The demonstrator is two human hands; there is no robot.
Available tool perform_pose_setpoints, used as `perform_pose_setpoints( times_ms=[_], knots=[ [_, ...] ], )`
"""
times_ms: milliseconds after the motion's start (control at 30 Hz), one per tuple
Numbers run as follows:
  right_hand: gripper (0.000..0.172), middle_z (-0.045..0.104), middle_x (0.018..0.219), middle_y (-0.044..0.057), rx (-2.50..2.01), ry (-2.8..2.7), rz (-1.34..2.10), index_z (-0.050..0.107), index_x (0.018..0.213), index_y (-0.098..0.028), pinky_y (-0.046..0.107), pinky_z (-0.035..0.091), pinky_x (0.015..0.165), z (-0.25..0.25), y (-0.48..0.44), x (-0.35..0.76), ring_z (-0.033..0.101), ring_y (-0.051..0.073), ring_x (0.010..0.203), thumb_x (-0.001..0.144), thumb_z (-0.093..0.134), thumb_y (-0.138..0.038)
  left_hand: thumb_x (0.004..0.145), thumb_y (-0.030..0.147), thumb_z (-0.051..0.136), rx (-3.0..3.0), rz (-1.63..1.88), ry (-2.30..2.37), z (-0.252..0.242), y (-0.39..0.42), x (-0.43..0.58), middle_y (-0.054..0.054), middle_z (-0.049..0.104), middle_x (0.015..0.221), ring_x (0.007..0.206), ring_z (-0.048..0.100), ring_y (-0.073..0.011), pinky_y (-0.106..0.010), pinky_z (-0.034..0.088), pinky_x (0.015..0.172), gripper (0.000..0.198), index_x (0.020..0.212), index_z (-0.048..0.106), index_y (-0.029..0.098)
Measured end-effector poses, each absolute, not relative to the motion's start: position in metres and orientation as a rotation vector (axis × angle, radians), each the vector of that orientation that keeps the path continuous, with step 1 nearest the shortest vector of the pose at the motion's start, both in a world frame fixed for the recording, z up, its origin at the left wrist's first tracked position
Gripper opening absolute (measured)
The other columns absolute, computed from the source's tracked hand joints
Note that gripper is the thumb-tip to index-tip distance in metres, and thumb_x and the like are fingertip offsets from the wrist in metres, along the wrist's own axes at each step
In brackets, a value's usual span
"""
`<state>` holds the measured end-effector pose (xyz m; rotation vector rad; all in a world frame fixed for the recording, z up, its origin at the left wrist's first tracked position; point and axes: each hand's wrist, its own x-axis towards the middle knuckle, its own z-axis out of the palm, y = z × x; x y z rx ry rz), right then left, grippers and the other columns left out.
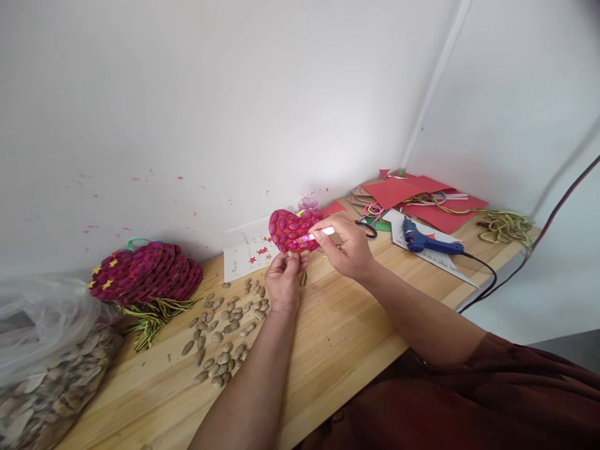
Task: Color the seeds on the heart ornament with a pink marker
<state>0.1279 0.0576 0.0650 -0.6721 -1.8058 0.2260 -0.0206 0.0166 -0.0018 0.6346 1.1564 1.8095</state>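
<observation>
A heart-shaped piece (284,231) covered in bumpy magenta pods stands tilted above the wooden table (342,319). My left hand (284,278) pinches its lower edge, fingers closed. In my right hand (345,247) is a white pen-like brush (323,233), whose pink tip meets the front of the heart. A bit of yellow shows at the heart's top, and a short tassel (304,277) hangs below it. Behind the heart lies a white sheet (239,250) with red stars.
Loose peanuts (229,328) lie left of my left forearm. Stacked magenta hearts (159,272) with green tassels and a plastic bag of shells (56,387) are farther left. At right are a blue glue gun (429,242), its cord, red paper (407,187) and green cord (504,225).
</observation>
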Motion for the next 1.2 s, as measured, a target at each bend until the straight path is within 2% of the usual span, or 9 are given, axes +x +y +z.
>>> perform_pose_setpoints(
  times_ms=[200, 433, 633, 767, 933, 1033, 1100, 1200],
  knots=[
    [0.017, 0.08, 0.088, 0.005, -0.676, -1.821, 0.187, 0.074, 0.094, -0.022, 0.039, 0.052, 0.083, 0.064, 0.06, 0.128, 0.071, 0.023, 0.086, 0.103, 0.063, -0.031, 0.055, 0.046, 0.097, 0.589, 1.821, 1.129, 0.0, 0.016, -0.02, 0.004, 0.061, 0.068, 0.07, 0.071, -0.016, -0.03, 0.06, 0.075, 0.049, 0.071, 0.059, 0.021],
    [0.019, 0.081, 0.094, 0.006, -0.66, -1.724, 0.27, 0.075, 0.097, -0.023, 0.04, 0.056, 0.087, 0.063, 0.062, 0.128, 0.072, 0.022, 0.089, 0.104, 0.062, -0.035, 0.05, 0.047, 0.1, 0.523, 1.827, 1.098, 0.002, 0.018, -0.021, -0.001, 0.072, 0.077, 0.071, 0.073, -0.0168, -0.029, 0.059, 0.071, 0.055, 0.081, 0.064, 0.019],
    [0.03, 0.08, 0.093, 0.006, -0.762, -1.616, 0.364, 0.077, 0.098, -0.022, 0.037, 0.055, 0.084, 0.061, 0.075, 0.132, 0.071, 0.021, 0.088, 0.103, 0.062, -0.048, 0.053, 0.045, 0.101, 0.471, 1.812, 1.014, 0.001, 0.018, -0.023, -0.002, 0.073, 0.077, 0.069, 0.075, -0.0167, -0.027, 0.058, 0.067, 0.057, 0.082, 0.06, 0.019],
    [0.033, 0.079, 0.092, 0.005, -0.864, -1.592, 0.387, 0.077, 0.096, -0.023, 0.036, 0.054, 0.084, 0.079, 0.095, 0.138, 0.07, 0.022, 0.088, 0.101, 0.063, -0.053, 0.055, 0.042, 0.101, 0.416, 1.833, 0.964, 0.002, 0.018, -0.023, 0.0, 0.072, 0.074, 0.065, 0.074, -0.017, -0.024, 0.057, 0.062, 0.056, 0.083, 0.058, 0.02],
    [0.022, 0.08, 0.095, 0.004, -1.025, -1.668, 0.261, 0.077, 0.093, -0.024, 0.033, 0.052, 0.08, 0.11, 0.133, 0.137, 0.069, 0.021, 0.087, 0.097, 0.064, -0.04, 0.046, 0.037, 0.105, 0.358, 1.861, 0.9, 0.002, 0.02, -0.024, 0.001, 0.072, 0.074, 0.064, 0.075, -0.0163, -0.023, 0.058, 0.06, 0.061, 0.083, 0.059, 0.02],
    [0.02, 0.08, 0.09, 0.003, -1.206, -1.778, 0.241, 0.079, 0.097, -0.023, 0.033, 0.051, 0.083, 0.12, 0.153, 0.128, 0.068, 0.022, 0.085, 0.098, 0.064, -0.036, 0.049, 0.037, 0.105, 0.346, 1.859, 0.899, 0.0, 0.021, -0.025, -0.001, 0.073, 0.076, 0.065, 0.075, -0.0165, -0.023, 0.059, 0.061, 0.061, 0.085, 0.06, 0.019],
    [0.023, 0.081, 0.094, 0.005, -1.342, -1.858, 0.213, 0.08, 0.103, -0.023, 0.035, 0.05, 0.086, 0.122, 0.162, 0.121, 0.069, 0.023, 0.09, 0.1, 0.061, -0.035, 0.051, 0.036, 0.104, 0.341, 1.866, 0.894, -0.001, 0.021, -0.025, -0.001, 0.074, 0.075, 0.066, 0.076, -0.0171, -0.024, 0.059, 0.062, 0.06, 0.087, 0.06, 0.019],
    [0.027, 0.083, 0.109, 0.008, -1.572, -2.007, 0.148, 0.081, 0.11, -0.024, 0.038, 0.048, 0.094, 0.121, 0.17, 0.108, 0.069, 0.027, 0.107, 0.103, 0.058, -0.035, 0.05, 0.036, 0.104, 0.34, 1.875, 0.883, -0.001, 0.021, -0.025, 0.0, 0.073, 0.075, 0.066, 0.076, -0.0178, -0.025, 0.06, 0.062, 0.06, 0.086, 0.059, 0.02]
  ],
)
